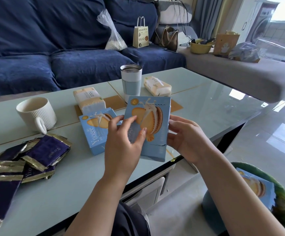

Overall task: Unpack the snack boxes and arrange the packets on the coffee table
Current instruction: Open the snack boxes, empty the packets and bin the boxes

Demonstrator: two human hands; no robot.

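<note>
We see bare pale-blue glass coffee table (206,103) at right; purple foil packets (27,157) and white ribbed ceramic mug (36,113) crowd the left.

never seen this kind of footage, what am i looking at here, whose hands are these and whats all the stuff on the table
No machine here: the one picture comes from a wide-angle camera worn on a person's head, looking forward and down, so the hands are the wearer's own.

Both hands hold one blue snack box above the coffee table. The left hand grips its left side, thumb and a finger on the front; the right hand curls round its right edge.

On the table lie a second blue box, a heap of dark purple packets at the left, a white ribbed mug, a lidded tumbler and two tissue packs.

At the lower right, off the table, a third box sits in a green-rimmed container. A blue sofa stands behind.
</note>
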